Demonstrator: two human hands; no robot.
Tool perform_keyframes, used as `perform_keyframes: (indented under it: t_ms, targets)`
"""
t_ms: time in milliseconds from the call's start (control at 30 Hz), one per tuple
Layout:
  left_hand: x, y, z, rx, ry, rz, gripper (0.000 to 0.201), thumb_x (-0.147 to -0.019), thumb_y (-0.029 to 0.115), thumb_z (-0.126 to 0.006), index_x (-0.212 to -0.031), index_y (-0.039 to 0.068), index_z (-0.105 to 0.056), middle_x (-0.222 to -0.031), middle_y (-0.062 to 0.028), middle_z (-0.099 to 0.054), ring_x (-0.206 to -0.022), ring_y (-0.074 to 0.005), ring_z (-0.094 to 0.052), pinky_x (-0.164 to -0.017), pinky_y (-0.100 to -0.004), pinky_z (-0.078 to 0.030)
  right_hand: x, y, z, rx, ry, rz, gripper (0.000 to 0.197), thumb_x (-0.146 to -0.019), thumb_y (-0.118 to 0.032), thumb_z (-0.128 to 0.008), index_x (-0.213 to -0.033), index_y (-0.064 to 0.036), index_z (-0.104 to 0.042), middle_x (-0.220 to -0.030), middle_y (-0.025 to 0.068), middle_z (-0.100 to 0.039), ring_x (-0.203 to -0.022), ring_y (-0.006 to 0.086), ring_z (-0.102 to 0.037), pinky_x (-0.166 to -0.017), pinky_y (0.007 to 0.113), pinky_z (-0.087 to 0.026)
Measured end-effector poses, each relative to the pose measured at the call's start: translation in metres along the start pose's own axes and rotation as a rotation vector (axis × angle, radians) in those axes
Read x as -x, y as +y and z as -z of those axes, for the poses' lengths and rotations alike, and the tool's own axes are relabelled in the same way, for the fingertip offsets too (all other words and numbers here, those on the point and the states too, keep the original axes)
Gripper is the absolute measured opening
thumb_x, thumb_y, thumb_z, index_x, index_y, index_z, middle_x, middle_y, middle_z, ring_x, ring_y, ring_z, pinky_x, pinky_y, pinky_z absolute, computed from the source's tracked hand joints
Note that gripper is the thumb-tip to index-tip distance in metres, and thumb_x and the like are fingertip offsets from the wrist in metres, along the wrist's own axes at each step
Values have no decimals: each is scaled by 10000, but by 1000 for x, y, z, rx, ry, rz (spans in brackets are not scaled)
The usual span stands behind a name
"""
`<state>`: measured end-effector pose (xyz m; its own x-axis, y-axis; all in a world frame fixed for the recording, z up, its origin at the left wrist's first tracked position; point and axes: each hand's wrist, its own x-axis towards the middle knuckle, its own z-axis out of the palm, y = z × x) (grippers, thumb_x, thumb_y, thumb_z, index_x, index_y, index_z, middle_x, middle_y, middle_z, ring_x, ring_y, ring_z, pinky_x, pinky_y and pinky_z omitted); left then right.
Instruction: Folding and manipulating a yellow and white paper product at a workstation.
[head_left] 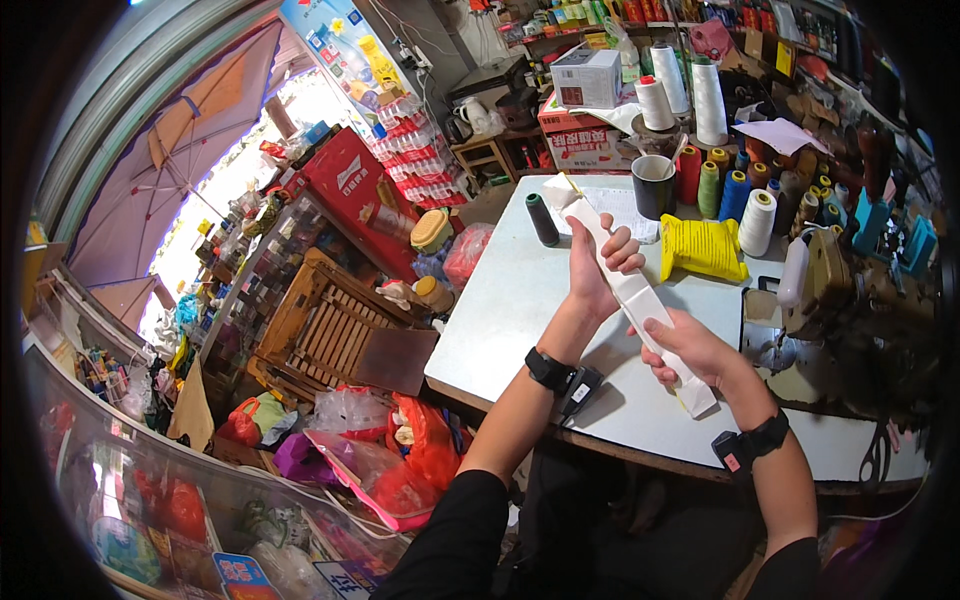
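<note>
Two hands grip one white strip (pixel 632 290): the left hand (pixel 592 280) is closed around its upper part, thumb along one edge and fingers curled over the other, and the right hand (pixel 692 345) pinches it lower down, thumb on top and fingers at the near edge. The strip slants over one white table (pixel 500 320), its far end up by the left hand, its near end past the right hand, close to the table's front edge. Each wrist wears one black band, two in all.

One dark green spool (pixel 542 220) is on the table, just left of the strip's far end. One sheet of paper (pixel 642 222) lies beyond the left hand, and behind it is one dark mug (pixel 653 190) with a stick in it. One yellow bundle (pixel 703 250) lies right of the paper. Behind the mug rise three big white cones of thread (pixel 708 105). Right of it, four nearer spools stand out: one red (pixel 688 175), one light green (pixel 708 190), one blue (pixel 735 195), one white (pixel 757 224); the smaller ones behind are too crowded to count. One sewing machine (pixel 822 275) is at the right, and one wooden chair (pixel 325 325) at the left.
</note>
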<state>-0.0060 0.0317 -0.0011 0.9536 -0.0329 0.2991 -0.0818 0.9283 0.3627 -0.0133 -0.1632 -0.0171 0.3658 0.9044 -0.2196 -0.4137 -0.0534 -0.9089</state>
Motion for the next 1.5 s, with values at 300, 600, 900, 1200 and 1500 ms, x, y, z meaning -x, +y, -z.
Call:
perform_keyframes:
  t_ms: [300,600,900,1200,1500]
  targets:
    - [-1,1,3,4,-18,30,466,-966,628,-382,-908,169,-441,-640,66,-253,-544,-53,-252,-531,-210,-268,-1,2,0,-3,-7,9,356,-1040,-352,-460,-1173,-22,-474,-675,31,-490,-485,109,-469,-451,249,-390]
    - [0,1,-1,-20,7,62,474,-970,634,-366,-906,169,-436,-640,68,-250,-542,-53,-250,-536,-211,-268,-1,0,0,-19,-16,-8,350,-1039,-344,-462,-1169,-19,-476,-675,29,-484,-476,109,-464,-448,246,-387]
    - [-1,1,-3,-150,10,31,495,-974,652,-331,-919,170,-423,-646,69,-244,-552,-53,-243,-540,-214,-262,0,-2,-2,-18,8,-28,308,-1041,-317,-455,-1162,-35,-480,-681,28,-490,-475,110,-458,-451,250,-389]
    - [-2,1,-2,-175,110,-12,492,-992,635,-307,-924,161,-420,-646,64,-241,-548,-55,-243,-530,-213,-267,-2,1,0,21,31,4,313,-1038,-324,-466,-1166,-39,-475,-699,31,-505,-479,109,-466,-460,253,-399]
    - [-1,1,-1,-109,82,17,472,-998,617,-321,-930,161,-424,-644,64,-243,-546,-56,-248,-526,-210,-269,-1,1,-1,20,11,12,321,-1037,-326,-469,-1170,-33,-474,-688,30,-506,-481,108,-479,-459,255,-402]
